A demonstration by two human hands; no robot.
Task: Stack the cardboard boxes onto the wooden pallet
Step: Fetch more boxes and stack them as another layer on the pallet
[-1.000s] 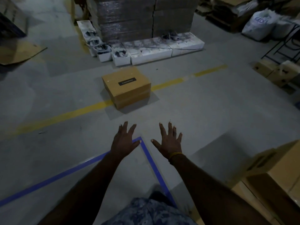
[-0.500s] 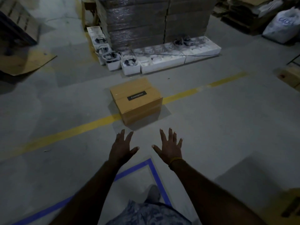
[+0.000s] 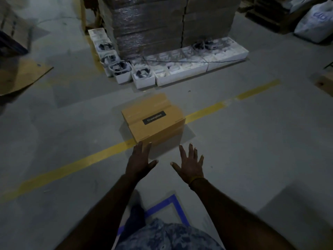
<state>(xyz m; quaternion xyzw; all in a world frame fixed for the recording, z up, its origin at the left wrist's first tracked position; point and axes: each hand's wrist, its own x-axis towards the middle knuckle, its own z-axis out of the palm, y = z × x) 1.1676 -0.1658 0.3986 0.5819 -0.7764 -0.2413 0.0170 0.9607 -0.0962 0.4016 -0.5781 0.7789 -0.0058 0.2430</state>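
Observation:
A brown cardboard box (image 3: 153, 117) with a black label lies on the concrete floor, across a yellow floor line (image 3: 75, 165). Both my arms reach forward with palms down. My left hand (image 3: 139, 161) is open with fingers spread, its fingertips just short of the box's near left corner. My right hand (image 3: 191, 163) is open too, a little nearer me than the box's front face, with a yellow band on the wrist. Neither hand touches the box. No wooden pallet for stacking is in view.
Behind the box stands a tall shrink-wrapped stack of cartons (image 3: 162, 24), ringed by white open boxes (image 3: 180, 69) on the floor. Flat cardboard (image 3: 19, 76) lies at the left, a white sack (image 3: 317, 24) at the far right. Blue floor tape (image 3: 174, 204) runs near my feet.
I have moved forward towards the box, so it looms larger and nearer. Both hands stay open and now almost reach its front. The cartons at my right have left the view.

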